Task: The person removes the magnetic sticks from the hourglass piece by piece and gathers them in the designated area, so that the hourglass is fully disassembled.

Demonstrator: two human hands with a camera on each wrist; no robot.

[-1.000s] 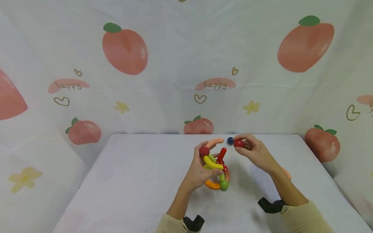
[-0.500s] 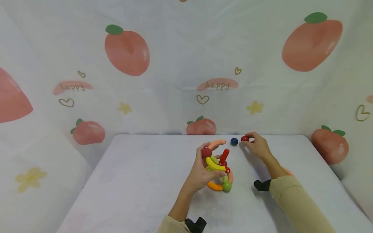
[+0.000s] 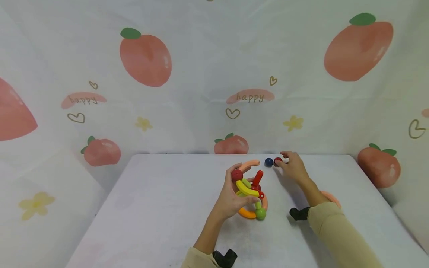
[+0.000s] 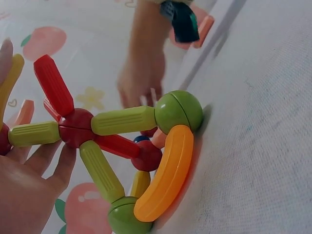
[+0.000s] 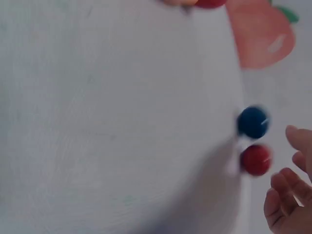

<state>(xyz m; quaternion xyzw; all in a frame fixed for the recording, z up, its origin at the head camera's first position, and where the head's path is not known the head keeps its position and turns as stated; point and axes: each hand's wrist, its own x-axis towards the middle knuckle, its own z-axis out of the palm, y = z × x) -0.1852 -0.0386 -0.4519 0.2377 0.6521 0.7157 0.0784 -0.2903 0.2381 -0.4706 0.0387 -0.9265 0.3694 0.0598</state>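
My left hand (image 3: 229, 199) grips a framework of magnetic building sticks and balls (image 3: 247, 189). In the left wrist view, yellow-green sticks join a red ball (image 4: 76, 127) to green balls (image 4: 179, 112), and a curved orange stick (image 4: 165, 175) lies along the base. Toward the table's back edge, a loose red ball (image 3: 277, 161) rests beside a dark blue ball (image 3: 269, 162). My right hand (image 3: 295, 169) is just right of that red ball; in the right wrist view its parted fingers stand apart from the red ball (image 5: 256, 160).
A curved peach stick (image 3: 331, 198) lies on the white table (image 3: 151, 208), partly behind my right forearm. Another peach curved stick (image 3: 249, 164) shows behind the left fingertips; whether it is attached is unclear. A fruit-printed cloth (image 3: 187, 74) hangs behind the table.
My right hand carried the red ball toward the back, set it down near the blue ball and let go of it. My left hand keeps its grip on the framework.
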